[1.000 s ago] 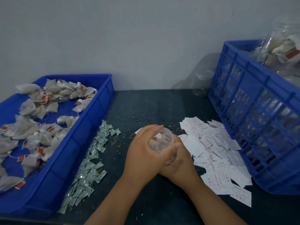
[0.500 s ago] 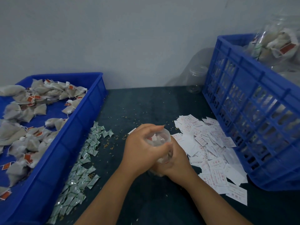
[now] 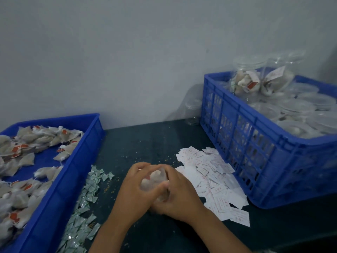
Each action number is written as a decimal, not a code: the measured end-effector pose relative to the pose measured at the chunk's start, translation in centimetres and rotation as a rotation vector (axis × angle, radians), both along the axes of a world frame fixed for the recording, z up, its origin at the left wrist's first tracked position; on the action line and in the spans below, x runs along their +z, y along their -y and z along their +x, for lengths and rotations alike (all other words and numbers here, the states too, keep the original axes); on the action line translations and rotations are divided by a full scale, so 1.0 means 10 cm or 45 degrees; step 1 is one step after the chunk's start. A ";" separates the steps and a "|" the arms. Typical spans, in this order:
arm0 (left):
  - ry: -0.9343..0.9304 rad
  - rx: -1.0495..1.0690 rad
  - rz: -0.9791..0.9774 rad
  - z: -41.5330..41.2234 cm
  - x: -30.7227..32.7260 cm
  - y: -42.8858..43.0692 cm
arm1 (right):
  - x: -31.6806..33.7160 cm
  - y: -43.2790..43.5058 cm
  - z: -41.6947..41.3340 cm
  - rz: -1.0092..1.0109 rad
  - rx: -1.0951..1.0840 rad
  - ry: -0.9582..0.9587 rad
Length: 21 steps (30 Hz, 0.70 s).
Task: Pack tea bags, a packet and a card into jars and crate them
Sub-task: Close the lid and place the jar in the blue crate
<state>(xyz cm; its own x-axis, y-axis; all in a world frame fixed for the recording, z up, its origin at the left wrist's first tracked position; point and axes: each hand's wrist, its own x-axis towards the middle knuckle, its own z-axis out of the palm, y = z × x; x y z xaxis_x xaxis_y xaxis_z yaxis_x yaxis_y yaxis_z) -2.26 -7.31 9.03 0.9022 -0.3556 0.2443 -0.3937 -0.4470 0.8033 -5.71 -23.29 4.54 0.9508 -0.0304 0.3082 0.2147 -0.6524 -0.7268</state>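
Left hand [image 3: 135, 192] and right hand [image 3: 180, 196] both gripping jar [image 3: 154, 181] at bench [image 3: 155, 139] front-centre; right shifted from underneath to over top. Probably closing up, then into crate [image 3: 255, 143].

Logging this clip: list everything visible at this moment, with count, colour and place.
table: one, dark, crumb-strewn
tray: one, blue, left on the table
tea bags: many, pale with red tags, in the tray
packets: many, greenish-silver, strewn along the tray's right side
crate: one, blue, right on the table
cards: many, white with red print, heaped left of the crate
packed jars: many, clear, filling the crate
top jars: two, clear, filled, atop the packed jars
lone jar: one, clear, looks empty, left of the crate
held jar: one, clear, something pale inside, centre
left hand: grips the held jar
right hand: grips the held jar
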 end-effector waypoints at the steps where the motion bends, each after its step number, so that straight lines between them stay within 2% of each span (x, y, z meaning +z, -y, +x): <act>1: 0.022 -0.005 0.037 -0.03 0.03 0.02 | 0.09 0.03 -0.01 -0.041 0.057 -0.067; 4: 0.102 -0.057 -0.058 -0.11 0.22 0.13 | 0.47 0.17 -0.13 -0.089 0.115 -0.066; 7: 0.019 -0.116 -0.494 -0.15 0.51 0.29 | 0.96 0.50 -0.36 -0.123 0.046 0.085; 9: -0.034 -0.105 -0.636 -0.12 0.68 0.44 | 1.28 0.78 -0.54 -0.114 -0.039 0.178; 12: -0.017 -0.131 -0.533 -0.02 0.87 0.79 | 1.81 1.20 -0.77 -0.072 -0.200 0.373; 16: 0.042 -0.356 -0.289 0.01 1.04 1.37 | 2.40 1.81 -0.78 -0.156 -0.531 0.588; 19: 0.151 -0.492 -0.185 0.00 1.15 1.84 | 2.63 2.26 -0.57 -0.197 -0.730 0.416; 21: 0.208 -0.533 -0.122 0.00 1.23 2.12 | 2.61 2.47 -0.40 -0.259 -0.759 0.247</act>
<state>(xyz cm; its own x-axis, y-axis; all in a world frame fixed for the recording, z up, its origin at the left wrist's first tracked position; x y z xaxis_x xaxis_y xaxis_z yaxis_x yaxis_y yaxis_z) -2.25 -28.55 21.30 0.6326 -0.6501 0.4210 -0.6497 -0.1495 0.7453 -9.72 -48.03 30.62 0.7156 -0.4579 0.5275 -0.1112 -0.8202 -0.5612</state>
